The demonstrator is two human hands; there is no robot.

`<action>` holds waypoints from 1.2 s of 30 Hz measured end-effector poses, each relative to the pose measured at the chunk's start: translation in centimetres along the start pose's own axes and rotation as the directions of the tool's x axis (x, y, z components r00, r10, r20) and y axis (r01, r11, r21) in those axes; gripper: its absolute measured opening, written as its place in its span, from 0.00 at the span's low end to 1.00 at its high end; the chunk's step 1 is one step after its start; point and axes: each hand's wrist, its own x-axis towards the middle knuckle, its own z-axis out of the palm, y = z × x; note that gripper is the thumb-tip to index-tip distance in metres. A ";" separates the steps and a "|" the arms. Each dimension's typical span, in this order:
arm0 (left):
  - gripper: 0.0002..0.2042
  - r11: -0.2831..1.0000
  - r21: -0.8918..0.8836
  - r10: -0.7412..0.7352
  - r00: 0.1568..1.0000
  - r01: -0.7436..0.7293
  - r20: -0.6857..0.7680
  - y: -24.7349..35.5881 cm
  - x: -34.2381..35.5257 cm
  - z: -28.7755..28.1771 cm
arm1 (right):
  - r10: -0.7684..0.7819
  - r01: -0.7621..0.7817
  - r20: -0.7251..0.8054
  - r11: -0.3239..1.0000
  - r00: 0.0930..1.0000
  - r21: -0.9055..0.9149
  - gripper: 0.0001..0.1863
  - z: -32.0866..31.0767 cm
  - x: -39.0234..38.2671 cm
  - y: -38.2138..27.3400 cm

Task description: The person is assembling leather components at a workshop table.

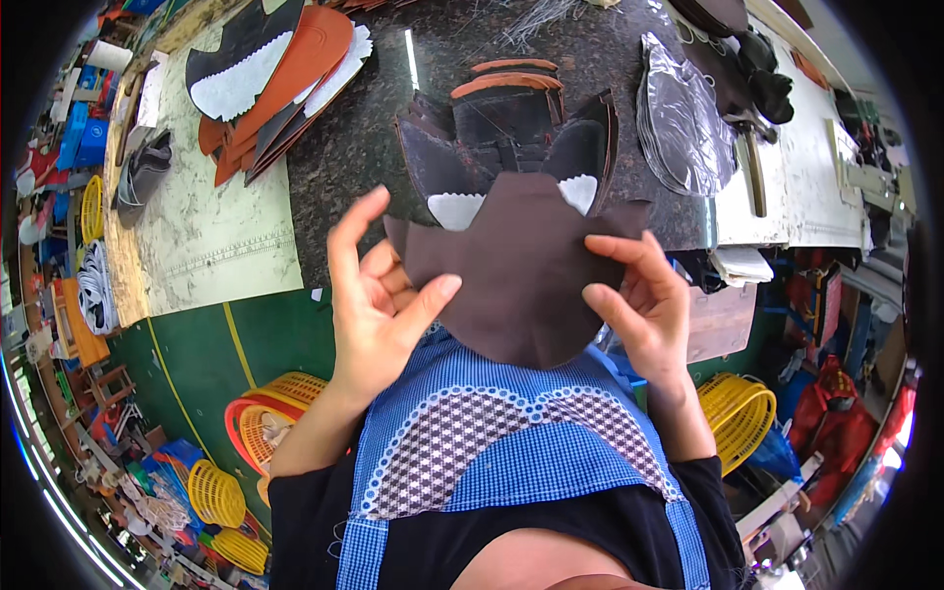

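Note:
A dark brown, flat cut piece (511, 275) with winged upper corners is held up above my blue checked apron. My left hand (379, 305) grips its left side, thumb on the front and some fingers behind, index finger raised. My right hand (644, 305) holds its right side, index finger and thumb on the front. Behind it on the dark speckled tabletop (344, 197) lies a stack of black shaped pieces (492, 128) with white patches and brown edges.
Stacked orange-brown and black pieces (256, 98) lie at back left, plastic-wrapped pieces (678, 118) at back right. Pale boards (206, 256) flank the dark top. A dark shoe-like piece (143, 177) sits at far left. Yellow baskets (728, 423) and a red-rimmed basket (265, 423) stand low beside me.

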 end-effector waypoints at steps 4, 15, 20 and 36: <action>0.22 0.937 0.331 0.110 0.993 -0.114 0.031 0.1 1.0 -1.3 | 0.069 -0.069 0.020 0.997 0.997 -0.034 0.24 -0.8 2.6 -0.8; 0.15 0.932 0.364 0.028 0.999 -0.011 -0.043 -1.3 6.8 -0.9 | -0.077 0.044 -0.164 0.980 0.983 -0.192 0.29 -0.1 6.5 2.7; 0.15 0.936 0.352 0.037 0.999 -0.028 -0.018 -2.5 7.1 -1.7 | -0.161 0.101 -0.168 0.942 0.973 -0.320 0.31 0.4 6.5 3.8; 0.11 0.201 0.630 0.510 0.629 -0.750 0.586 -1.2 7.8 2.7 | -0.591 0.535 0.194 0.481 0.783 -0.695 0.18 1.1 12.9 -2.6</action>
